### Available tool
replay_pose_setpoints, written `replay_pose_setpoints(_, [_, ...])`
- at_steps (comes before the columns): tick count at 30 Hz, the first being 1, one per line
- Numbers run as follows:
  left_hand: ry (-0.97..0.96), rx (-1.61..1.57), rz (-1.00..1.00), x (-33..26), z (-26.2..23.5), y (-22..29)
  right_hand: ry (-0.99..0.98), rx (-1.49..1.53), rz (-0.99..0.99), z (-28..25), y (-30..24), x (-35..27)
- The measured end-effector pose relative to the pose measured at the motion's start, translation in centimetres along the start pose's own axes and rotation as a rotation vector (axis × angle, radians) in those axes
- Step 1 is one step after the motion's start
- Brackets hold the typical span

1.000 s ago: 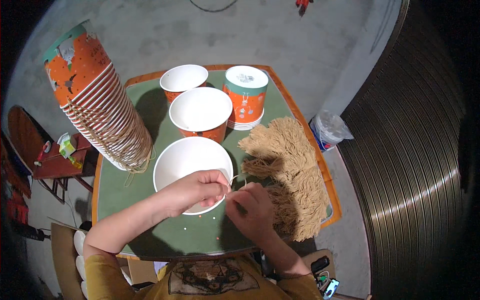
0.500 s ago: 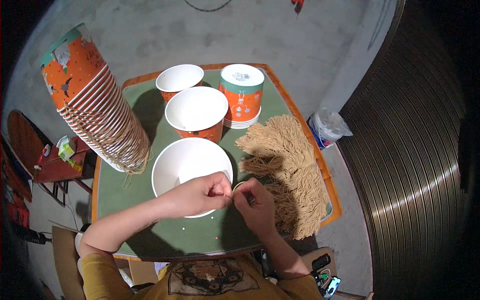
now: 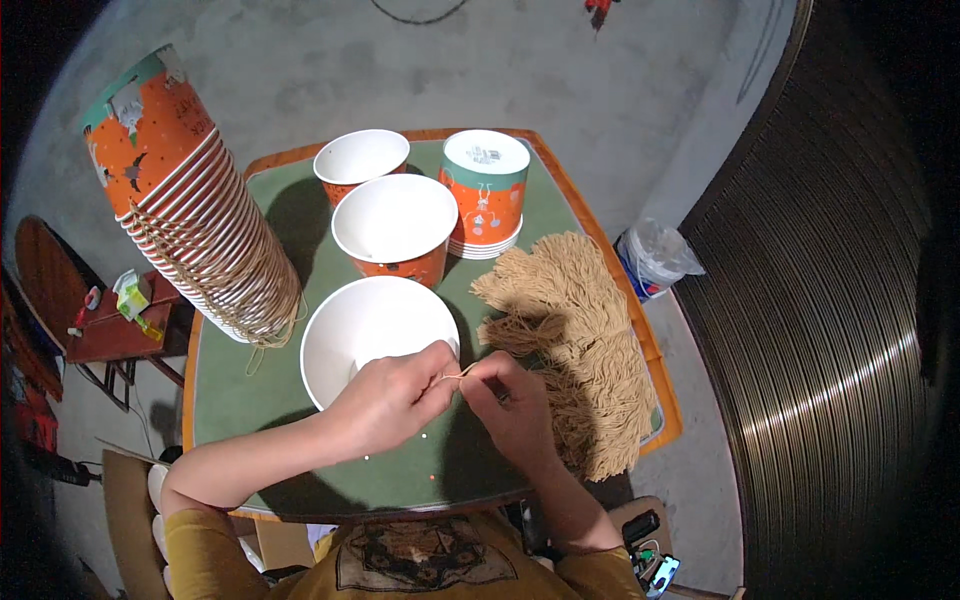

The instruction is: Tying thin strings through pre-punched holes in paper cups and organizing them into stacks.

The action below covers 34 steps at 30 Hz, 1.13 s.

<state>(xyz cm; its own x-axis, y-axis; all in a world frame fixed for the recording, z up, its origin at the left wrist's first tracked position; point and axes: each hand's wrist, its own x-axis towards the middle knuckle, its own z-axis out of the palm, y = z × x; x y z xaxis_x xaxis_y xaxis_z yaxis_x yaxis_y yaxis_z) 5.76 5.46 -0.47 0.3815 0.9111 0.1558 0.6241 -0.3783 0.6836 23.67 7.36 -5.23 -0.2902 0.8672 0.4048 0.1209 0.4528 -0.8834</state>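
A short piece of tan cord (image 3: 460, 376) runs between my hands above the front of the table. My left hand (image 3: 395, 400) pinches one end of it, and my right hand (image 3: 510, 405) pinches the other. Just behind the left hand stands a white-lined paper bucket (image 3: 345, 330), partly covered by that hand. To the right of my right hand lies a large pile of tan cords (image 3: 600, 350). A tall tilted-looking stack of orange paper buckets (image 3: 215, 210) rises at the left, with tan cords draped along its rims.
Two upright paper buckets (image 3: 395, 220) (image 3: 362, 152) stand farther back, beside an upside-down stack of buckets (image 3: 483, 195). Small bits lie on the green tabletop (image 3: 370, 480). A white pail (image 3: 655, 260) is on the floor at right; a red stool (image 3: 110, 335) stands at left.
My hands have drawn slightly apart, so more of the cord shows between them. The left hand has shifted a little left, and the front bucket has moved slightly left.
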Motion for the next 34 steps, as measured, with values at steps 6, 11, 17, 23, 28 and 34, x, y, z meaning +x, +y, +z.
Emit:
replay_pose_setpoints(6, [-0.064, -0.328, -0.081, 0.1, -0.1, -1.4, 0.017, -0.001, 0.104, 0.9, 0.7, -0.8])
replay_pose_setpoints(11, [-0.180, -0.800, -0.457, 0.6, -0.9, -1.1, 0.067, -0.405, -0.284, 1.3, -0.2, -1.3])
replay_pose_setpoints(17, [-0.198, -0.863, -0.466, 0.4, -1.5, -0.9, 0.031, -0.545, -0.455, 2.5, -1.5, -1.8])
replay_pose_setpoints(23, [-0.196, -0.900, -0.448, 0.0, -1.7, -1.6, -0.021, -0.159, -0.030, 1.4, -1.7, -2.2])
replay_pose_setpoints(28, [-0.181, -0.855, -0.385, -0.1, -1.4, -1.8, -0.166, 0.989, 0.474, -1.8, 0.9, -2.0])
replay_pose_setpoints(34, [-0.148, -0.650, -0.245, -0.5, -1.7, -1.5, -0.370, 0.447, 0.393, -1.5, -0.5, -0.3])
